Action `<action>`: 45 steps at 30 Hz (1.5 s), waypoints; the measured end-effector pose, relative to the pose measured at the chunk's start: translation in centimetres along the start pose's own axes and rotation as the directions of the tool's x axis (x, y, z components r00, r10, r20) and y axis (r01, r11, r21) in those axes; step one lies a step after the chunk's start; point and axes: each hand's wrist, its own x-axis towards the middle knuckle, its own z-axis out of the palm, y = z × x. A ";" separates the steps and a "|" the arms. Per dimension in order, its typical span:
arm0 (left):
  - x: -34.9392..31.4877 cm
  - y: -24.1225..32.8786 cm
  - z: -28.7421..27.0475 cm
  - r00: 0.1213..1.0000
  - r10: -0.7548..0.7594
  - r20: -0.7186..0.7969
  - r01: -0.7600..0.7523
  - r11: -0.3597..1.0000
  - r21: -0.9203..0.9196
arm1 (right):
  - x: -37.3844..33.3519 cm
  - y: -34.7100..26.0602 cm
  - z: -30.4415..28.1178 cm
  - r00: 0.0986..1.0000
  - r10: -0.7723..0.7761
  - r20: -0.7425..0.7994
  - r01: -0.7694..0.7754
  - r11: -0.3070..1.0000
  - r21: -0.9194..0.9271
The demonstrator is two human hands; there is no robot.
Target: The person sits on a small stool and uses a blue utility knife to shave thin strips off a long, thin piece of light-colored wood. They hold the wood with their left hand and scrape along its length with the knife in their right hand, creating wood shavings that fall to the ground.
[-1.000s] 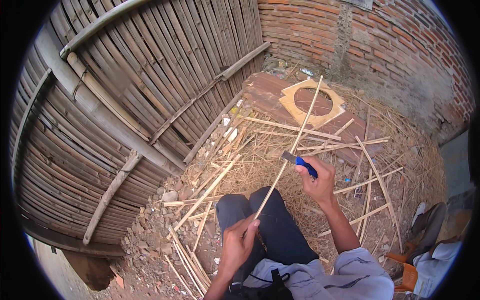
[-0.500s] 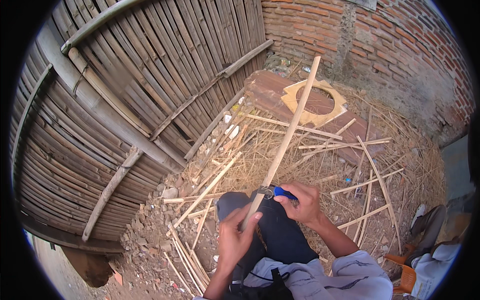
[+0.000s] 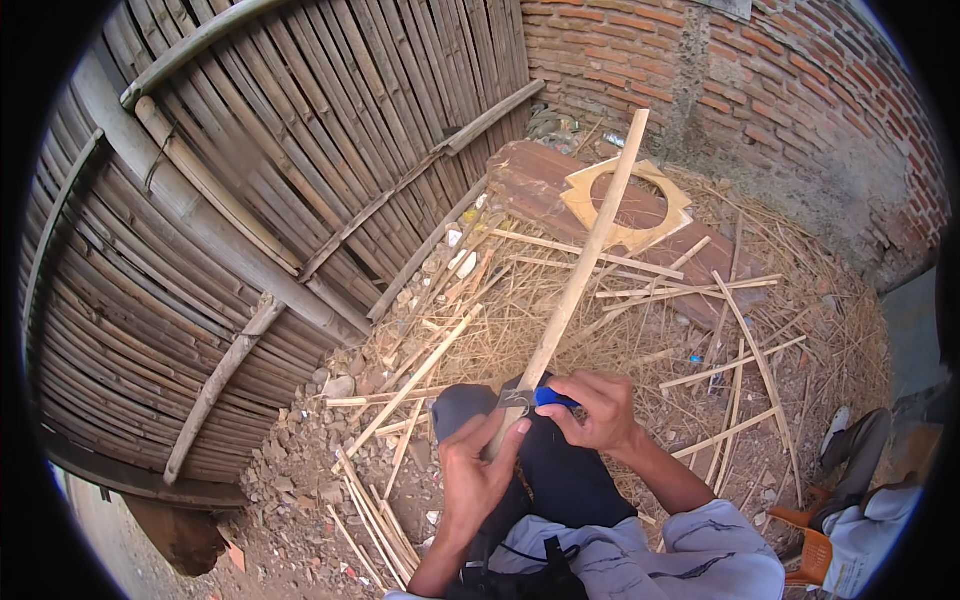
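A long pale bamboo strip [image 3: 588,250] slants up and away from my lap. My left hand [image 3: 474,462] is closed around its near end, thumb along the top. In my right hand [image 3: 597,412] is a knife [image 3: 553,398] with a blue handle, gripped with bent fingers. The grey blade lies across the strip just ahead of my left hand. A thin curled shaving [image 3: 516,403] sits at the blade. Beneath the strip are my knees in dark trousers.
Cut bamboo sticks [image 3: 765,370] and shavings [image 3: 480,365] litter the ground. A brown board [image 3: 540,185] bears a pale panel with a round hole [image 3: 660,238]. A bamboo fence [image 3: 330,130] stands left, a brick wall [image 3: 620,50] behind. Another person's leg [image 3: 855,440] shows by an orange chair [image 3: 812,555].
The knife has moved down the strip toward my left hand, along with my right hand. The strip's far end has tilted slightly right. My left hand keeps its grip.
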 end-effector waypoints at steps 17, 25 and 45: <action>-1.9 -1.8 -3.0 0.965 -0.155 0.211 0.176 0.981 -0.082 | 1.9 4.5 -3.0 0.957 0.151 -0.248 -0.165 0.985 -0.040; 0.6 -4.1 -2.0 0.915 -0.065 0.398 0.123 0.985 -0.122 | 2.0 3.0 -2.5 0.959 0.144 -0.244 -0.158 0.987 -0.042; 0.9 -2.8 1.4 0.993 -0.023 0.119 0.054 0.964 -0.260 | 2.0 2.6 -3.2 0.995 0.026 -0.097 -0.040 0.989 -0.145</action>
